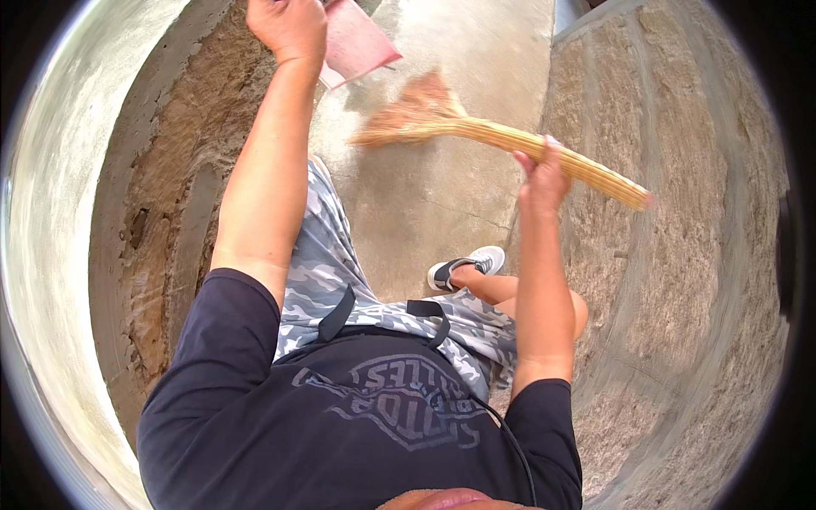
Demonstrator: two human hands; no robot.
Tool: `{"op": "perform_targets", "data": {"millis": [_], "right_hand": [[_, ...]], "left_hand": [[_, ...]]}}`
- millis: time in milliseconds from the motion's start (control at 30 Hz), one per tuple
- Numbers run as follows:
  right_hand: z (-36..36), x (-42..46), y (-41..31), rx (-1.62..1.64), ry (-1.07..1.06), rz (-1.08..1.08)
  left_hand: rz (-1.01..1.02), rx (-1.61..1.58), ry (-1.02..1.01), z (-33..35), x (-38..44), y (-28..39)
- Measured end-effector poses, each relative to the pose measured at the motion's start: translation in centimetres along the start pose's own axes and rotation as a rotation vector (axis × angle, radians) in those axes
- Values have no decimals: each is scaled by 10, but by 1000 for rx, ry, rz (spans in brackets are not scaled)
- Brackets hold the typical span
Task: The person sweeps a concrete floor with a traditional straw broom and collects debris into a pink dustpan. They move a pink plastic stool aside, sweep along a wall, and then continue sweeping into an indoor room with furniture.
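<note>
My right hand (547,182) is closed round the bound straw handle of a short hand broom (510,137). The broom slants across the view, its reddish-brown bristles fanned to the left above the concrete floor and blurred. At the top edge, my left hand (290,29) is a fist, its fingers partly cut off by the frame. A pinkish-red dustpan (360,44) shows just right of this fist, tilted, with its pale edge towards me. The fist appears to hold it, but the grip on its handle is mostly hidden.
A concrete floor strip (408,217) with a thin crack runs between rough earthen or stone surfaces on the left (172,255) and right (676,255). A pale curved wall (51,223) stands at far left. My shoe (468,268) and camouflage shorts (331,255) are below the broom.
</note>
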State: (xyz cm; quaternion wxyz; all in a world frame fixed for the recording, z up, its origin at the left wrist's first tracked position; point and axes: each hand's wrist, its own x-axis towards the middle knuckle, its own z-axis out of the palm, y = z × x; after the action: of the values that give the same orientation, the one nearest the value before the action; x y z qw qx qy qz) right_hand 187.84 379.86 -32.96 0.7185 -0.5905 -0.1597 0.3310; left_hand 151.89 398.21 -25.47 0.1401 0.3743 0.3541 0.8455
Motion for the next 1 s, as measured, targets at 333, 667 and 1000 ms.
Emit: {"op": "perform_targets", "data": {"millis": [333, 667, 1000], "right_hand": [[-53, 15, -94, -528, -106, -397], [-82, 0, -142, -488, -111, -392], [-109, 5, -124, -883, -68, -478]], "left_hand": [[-275, 152, -266, 3, -33, 20], [-424, -127, -416, -1, -52, -9], [-474, 10, -541, 12, -92, 19]]}}
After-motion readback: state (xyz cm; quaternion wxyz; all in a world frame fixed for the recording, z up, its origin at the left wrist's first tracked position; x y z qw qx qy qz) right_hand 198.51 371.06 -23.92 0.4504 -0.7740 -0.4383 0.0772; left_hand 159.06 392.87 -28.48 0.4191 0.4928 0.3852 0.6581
